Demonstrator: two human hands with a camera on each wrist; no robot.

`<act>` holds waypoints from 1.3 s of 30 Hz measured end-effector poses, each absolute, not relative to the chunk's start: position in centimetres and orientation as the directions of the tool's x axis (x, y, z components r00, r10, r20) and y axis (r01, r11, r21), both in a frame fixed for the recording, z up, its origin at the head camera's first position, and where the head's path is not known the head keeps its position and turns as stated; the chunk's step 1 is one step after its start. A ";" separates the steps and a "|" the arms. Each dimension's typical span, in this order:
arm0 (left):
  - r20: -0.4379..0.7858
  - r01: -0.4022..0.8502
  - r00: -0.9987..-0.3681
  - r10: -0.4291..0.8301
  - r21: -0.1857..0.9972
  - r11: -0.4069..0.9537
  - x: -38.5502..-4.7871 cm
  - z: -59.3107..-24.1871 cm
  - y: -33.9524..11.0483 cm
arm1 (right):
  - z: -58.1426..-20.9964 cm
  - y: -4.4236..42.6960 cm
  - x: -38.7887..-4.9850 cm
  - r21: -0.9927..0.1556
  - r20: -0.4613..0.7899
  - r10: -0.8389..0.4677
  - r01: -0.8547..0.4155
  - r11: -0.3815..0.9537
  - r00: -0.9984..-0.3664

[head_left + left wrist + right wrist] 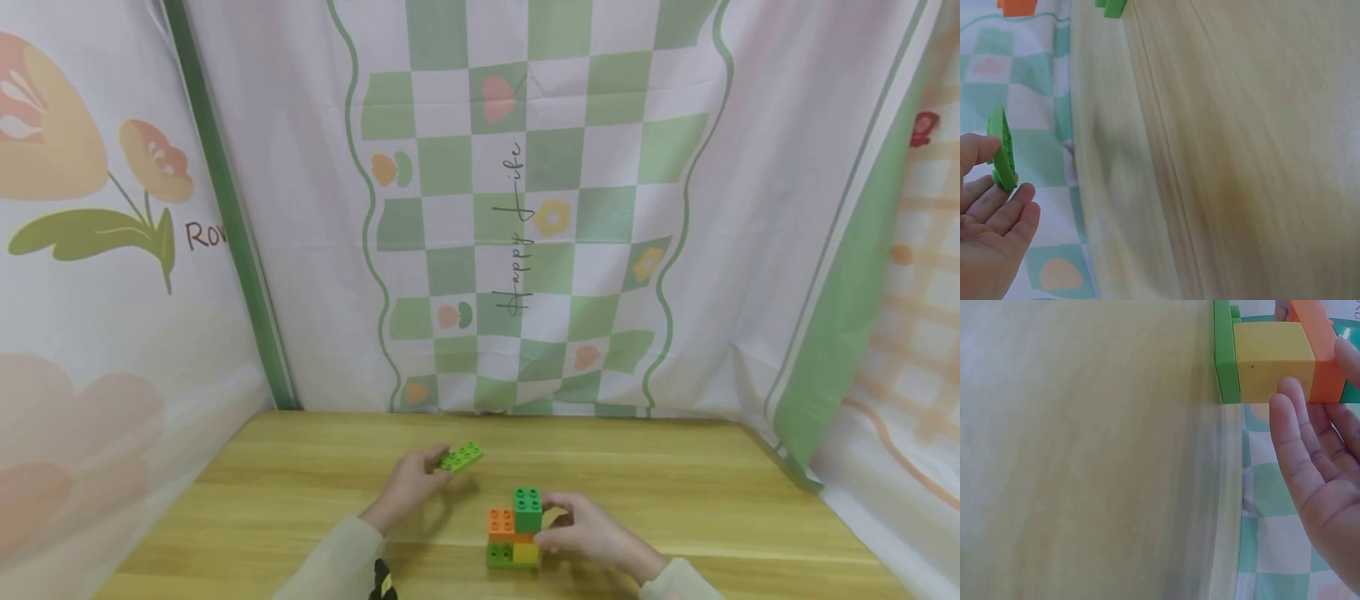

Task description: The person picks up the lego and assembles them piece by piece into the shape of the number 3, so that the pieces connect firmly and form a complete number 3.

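Note:
My left hand pinches a flat light-green studded brick between thumb and fingers, held tilted above the table. In the left wrist view this brick shows nearly edge-on. To the right stands a stack of toy bricks: a light-green base, a yellow brick on it, an orange brick above, and a dark-green brick on top. My right hand holds the stack from its right side. Its thumb lies by the orange and dark-green bricks, with fingertips beside the yellow brick.
The wooden table carries the stack near its front. Behind it hangs a white cloth with green checks. More printed cloth closes the left side, and a curtain with a green band the right.

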State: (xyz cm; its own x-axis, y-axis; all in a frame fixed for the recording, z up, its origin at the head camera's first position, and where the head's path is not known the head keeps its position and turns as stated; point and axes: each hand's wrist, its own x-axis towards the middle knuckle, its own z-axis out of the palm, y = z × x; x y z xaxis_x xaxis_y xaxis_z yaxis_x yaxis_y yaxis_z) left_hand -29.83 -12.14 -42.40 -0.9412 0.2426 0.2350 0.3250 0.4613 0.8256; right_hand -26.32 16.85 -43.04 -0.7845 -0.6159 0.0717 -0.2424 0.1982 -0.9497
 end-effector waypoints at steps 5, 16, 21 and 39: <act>0.234 0.327 -0.940 0.248 0.822 0.466 -29.5 -42.0 -11.9 | -43.0 16.9 -26.4 -0.950 0.073 -0.626 -0.246 0.193 -0.777; 0.226 0.338 -0.933 0.280 0.815 0.470 -28.6 -41.0 -11.2 | -43.0 16.9 -26.4 -0.950 0.064 -0.618 -0.236 0.202 -0.784; 0.218 0.336 -0.932 0.290 0.823 0.459 -28.0 -40.5 -10.8 | -43.0 16.9 -26.3 -0.950 0.063 -0.614 -0.236 0.205 -0.787; 0.247 0.395 -0.895 0.372 0.827 0.400 -26.3 -39.3 -9.6 | -43.1 16.9 -26.5 -0.952 0.080 -0.632 -0.247 0.181 -0.771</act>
State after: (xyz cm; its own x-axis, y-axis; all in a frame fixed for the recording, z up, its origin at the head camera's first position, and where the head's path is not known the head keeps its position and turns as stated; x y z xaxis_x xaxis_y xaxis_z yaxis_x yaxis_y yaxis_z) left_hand -26.33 -9.58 -39.27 -0.8948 0.3715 0.2474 0.3947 0.3995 0.8274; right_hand -26.51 16.90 -43.12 -0.7707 -0.6322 0.0796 -0.2467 0.1808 -0.9521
